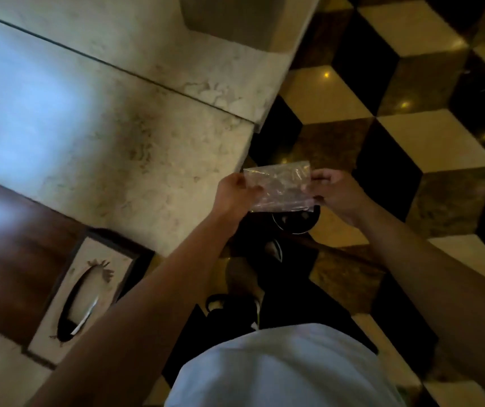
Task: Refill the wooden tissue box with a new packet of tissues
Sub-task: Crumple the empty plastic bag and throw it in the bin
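Note:
I hold a clear, crinkled plastic wrapper [281, 186] stretched between both hands, out past the counter's edge and over the floor. My left hand [235, 195] pinches its left side and my right hand [333, 190] pinches its right side. The wrapper looks flat and empty. The wooden tissue box [85, 292] sits on the marble counter at the lower left, its pale top showing a dark oval slot with a white tissue edge inside it.
The marble counter [135, 148] runs across the left, with a dark wooden panel [9, 257] beside the box. A round dark bin [295, 223] stands on the chequered floor [411, 113] right below the wrapper. My legs and shoes are beneath.

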The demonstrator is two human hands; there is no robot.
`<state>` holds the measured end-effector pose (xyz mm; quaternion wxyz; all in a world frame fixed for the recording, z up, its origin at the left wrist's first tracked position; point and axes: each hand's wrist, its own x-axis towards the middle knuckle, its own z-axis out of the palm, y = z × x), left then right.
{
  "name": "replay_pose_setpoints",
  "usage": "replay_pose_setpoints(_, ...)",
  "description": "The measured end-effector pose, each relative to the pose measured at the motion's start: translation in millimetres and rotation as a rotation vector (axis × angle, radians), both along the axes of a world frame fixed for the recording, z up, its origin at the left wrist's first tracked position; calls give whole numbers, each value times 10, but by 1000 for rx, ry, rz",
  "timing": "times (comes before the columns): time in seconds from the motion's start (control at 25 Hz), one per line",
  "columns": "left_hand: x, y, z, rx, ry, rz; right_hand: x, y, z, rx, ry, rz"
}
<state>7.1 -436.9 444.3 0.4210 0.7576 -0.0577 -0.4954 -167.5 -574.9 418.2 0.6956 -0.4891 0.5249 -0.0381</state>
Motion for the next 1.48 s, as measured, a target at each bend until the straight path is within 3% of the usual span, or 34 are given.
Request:
replay_pose_setpoints(0.24, -363, -1024, -1537, 282, 94, -111, -366, -505, -1461, 38, 293, -95)
replay_pose_setpoints(0.4, -519, -1304, -2788, 381, 14, -229, -592, -530, -2643, 94, 409, -89)
replay_pose_setpoints(0.76, -654, -1486, -4596, 466, -212, -448, -687, -735, -4493, 12, 670, 199)
replay_pose_setpoints(0.96, -818, -1528, -5035, 463, -161, -450, -707, -789, -4975, 8, 718, 288)
replay_pose_setpoints(1.16, -863, -1551, -5131, 491, -93, -453, -775, -746, -5062, 33, 702, 242)
replay_pose_setpoints(1.48, -725, -1492, -4305, 440, -111, -525, -792, -805, -4272, 4, 618, 284)
